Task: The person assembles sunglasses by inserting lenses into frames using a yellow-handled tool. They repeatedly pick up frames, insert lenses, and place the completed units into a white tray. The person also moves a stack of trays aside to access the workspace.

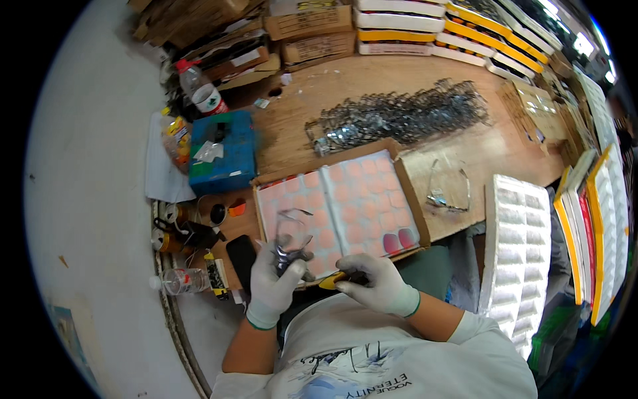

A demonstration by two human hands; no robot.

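Note:
My left hand (272,282), in a white glove, is closed around an eyeglass frame (290,255), whose thin temples point up over the carton. To its right my gloved right hand (384,286) grips a small tool with a yellow end (327,282); its dark part is mostly covered by the fingers, so its kind is unclear. Beneath and beyond both hands lies a shallow cardboard carton (411,178) with rows of pale pink lenses (359,193). Two darker pink lenses (398,240) sit at its near right corner.
A long heap of wire eyeglass frames (405,116) spreads behind the carton. One single frame (448,193) lies right of it. A blue box (222,151), a black phone (240,263) and bottles (185,282) stand left. A white foam tray (517,253) leans at right.

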